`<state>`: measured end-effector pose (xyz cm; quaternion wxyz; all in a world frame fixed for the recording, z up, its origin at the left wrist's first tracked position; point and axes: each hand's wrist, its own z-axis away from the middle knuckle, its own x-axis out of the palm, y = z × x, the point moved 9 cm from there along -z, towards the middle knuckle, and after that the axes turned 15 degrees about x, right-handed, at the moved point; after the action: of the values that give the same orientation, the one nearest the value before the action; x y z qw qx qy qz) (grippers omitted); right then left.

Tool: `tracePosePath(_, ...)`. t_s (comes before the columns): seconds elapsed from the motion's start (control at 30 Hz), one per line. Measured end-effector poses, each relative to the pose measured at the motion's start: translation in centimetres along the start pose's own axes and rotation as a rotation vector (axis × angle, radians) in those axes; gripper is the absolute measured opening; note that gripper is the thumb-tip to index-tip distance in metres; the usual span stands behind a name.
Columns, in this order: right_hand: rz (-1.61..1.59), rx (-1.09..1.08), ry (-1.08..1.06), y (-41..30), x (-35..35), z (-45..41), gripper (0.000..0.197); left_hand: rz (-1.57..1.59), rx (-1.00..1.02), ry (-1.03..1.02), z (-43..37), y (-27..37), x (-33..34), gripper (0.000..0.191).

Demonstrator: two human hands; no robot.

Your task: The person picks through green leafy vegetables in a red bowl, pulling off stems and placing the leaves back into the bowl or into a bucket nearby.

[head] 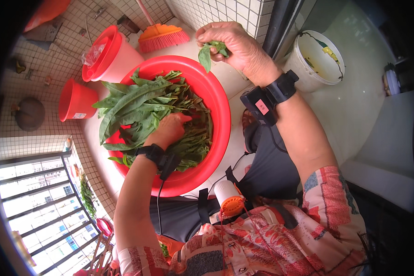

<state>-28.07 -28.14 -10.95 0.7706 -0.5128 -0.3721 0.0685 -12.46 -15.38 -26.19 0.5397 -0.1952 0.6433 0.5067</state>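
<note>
A large round red plastic basin (220, 114) stands on the floor, piled with long green leafy vegetables (134, 103). My left hand (170, 129) lies on the leaves inside the basin, index finger pointing out; whether its other fingers grip a leaf is unclear. Above and beyond the basin's far right rim, my right hand (227, 41) is closed around a small bunch of green leaves (205, 57), which hangs from the fingers. Both wrists carry black straps with small devices.
Red and pink buckets (119, 58) and a small red bucket (76, 100) stand left of the basin. An orange broom (163, 36) rests behind it. A white bucket (302, 69) stands right. A white-and-orange cylinder (227, 196) hangs at my chest.
</note>
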Motion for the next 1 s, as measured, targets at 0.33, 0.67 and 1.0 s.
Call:
tracePosePath(0.33, 0.518, 0.158, -0.102, 4.1, 3.8, 0.5, 0.011, 0.641, -0.221, 0.174, 2.1, 5.1, -6.4, 0.015)
tracePosePath(0.67, 0.672, 0.235, -0.394, 9.9, 7.9, 1.2, 0.018, 0.663, -0.249, 0.284, 4.5, 5.6, -9.7, 0.014)
tracePosePath(1.0, 0.479, 0.154, -0.151, 8.8, 7.6, 1.0, 0.012, 0.918, -0.399, 0.514, 4.4, 3.6, -9.9, 0.019)
